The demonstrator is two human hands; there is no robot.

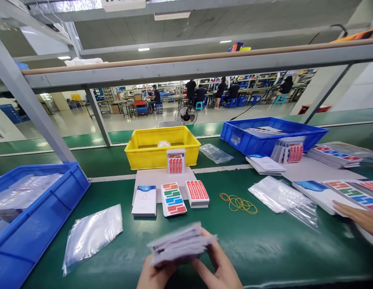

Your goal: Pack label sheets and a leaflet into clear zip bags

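Observation:
My left hand (pixel 156 273) and my right hand (pixel 219 267) are closed around a thick stack of paper packets (pixel 180 245), held above the green bench. Motion blurs the stack, and its print cannot be read. Beyond it stand a pile of white booklets with a blue top (pixel 145 202), a pile of multicoloured sticker cards (pixel 173 199) and a pile of red-and-white sticker cards (pixel 197 193). Another red-striped card pack (pixel 176 161) is propped upright against the yellow bin (pixel 162 157). Clear plastic bags (pixel 92 233) lie to the left.
Blue bins stand at the left (pixel 54 224) and back right (pixel 264 142). Rubber bands (pixel 239 203) and more clear bags (pixel 282 196) lie to the right. A co-worker's hand (pixel 359 216) rests by booklets at the right edge. A metal frame (pixel 186 68) crosses above the bench.

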